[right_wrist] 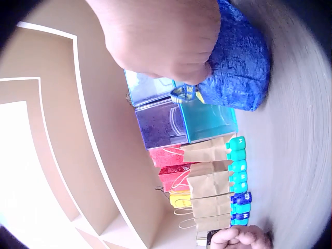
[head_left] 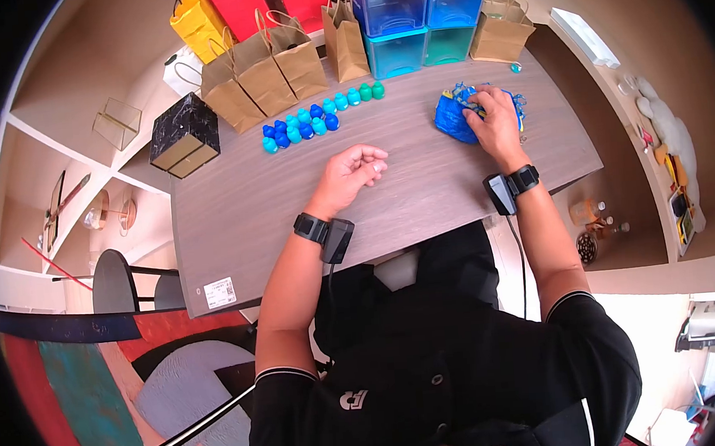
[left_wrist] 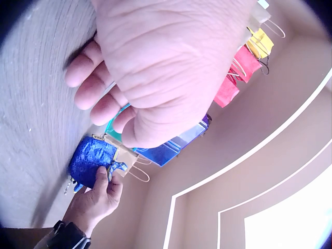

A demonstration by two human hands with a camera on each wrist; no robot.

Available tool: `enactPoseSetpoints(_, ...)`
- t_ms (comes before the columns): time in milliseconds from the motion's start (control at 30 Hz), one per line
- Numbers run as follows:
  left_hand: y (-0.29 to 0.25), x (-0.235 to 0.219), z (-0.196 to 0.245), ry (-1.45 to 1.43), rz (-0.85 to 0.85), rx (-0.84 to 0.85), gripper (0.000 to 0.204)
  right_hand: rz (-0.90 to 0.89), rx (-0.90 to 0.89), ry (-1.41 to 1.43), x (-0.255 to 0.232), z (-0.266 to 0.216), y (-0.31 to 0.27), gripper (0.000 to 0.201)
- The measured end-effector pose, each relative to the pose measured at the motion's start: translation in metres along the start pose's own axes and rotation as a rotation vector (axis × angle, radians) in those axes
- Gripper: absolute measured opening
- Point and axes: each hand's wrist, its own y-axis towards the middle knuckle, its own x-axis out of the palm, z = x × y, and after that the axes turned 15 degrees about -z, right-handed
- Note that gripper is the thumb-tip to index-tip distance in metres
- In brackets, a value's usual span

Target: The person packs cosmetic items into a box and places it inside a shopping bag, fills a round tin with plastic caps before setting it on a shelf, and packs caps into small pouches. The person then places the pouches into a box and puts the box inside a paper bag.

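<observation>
A small blue bag [head_left: 451, 120] of crinkled material stands on the right part of the table, with blue and yellow straps at its top. My right hand [head_left: 495, 122] grips its upper edge from above, the thumb against the bag's side in the left wrist view; some fingertips are hidden. My left hand [head_left: 350, 178] hovers over the middle of the table, fingers loosely bent, holding nothing. Beyond it stand rows of small bottle-shaped pieces [head_left: 318, 127] in dark blue, turquoise and green, some marked with a white letter in the right wrist view.
Brown paper bags [head_left: 296, 61] with handles line the table's back, before red and yellow bags [head_left: 198, 23]. Stacked blue and teal see-through boxes [head_left: 395, 52] stand behind the blue bag. A black marbled box [head_left: 189, 127] sits at the left edge. A small turquoise piece [head_left: 516, 68] lies back right.
</observation>
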Motion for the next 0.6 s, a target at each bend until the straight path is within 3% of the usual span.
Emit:
enactPoseSetpoints(167, 0.001, -0.002, 0.000, 0.007, 0.009, -0.001, 0.024, 0.045, -0.140, 0.382, -0.027, -0.024, -0.006, 0.019)
enactPoseSetpoints(333, 0.001, 0.007, 0.018, -0.110, 0.074, 0.089, 0.035, 0.057, -0.210, 0.556, -0.047, -0.075, -0.008, 0.015)
enactPoseSetpoints(500, 0.003, 0.010, 0.037, -0.091, 0.114, 0.209, 0.032, 0.035, -0.292, 0.835, -0.017, -0.119, -0.005, 0.015)
enactPoseSetpoints(600, -0.004, -0.018, 0.033, -0.051, 0.151, 0.256, 0.029, -0.056, -0.375, 0.934, 0.004, -0.141, -0.001, 0.014)
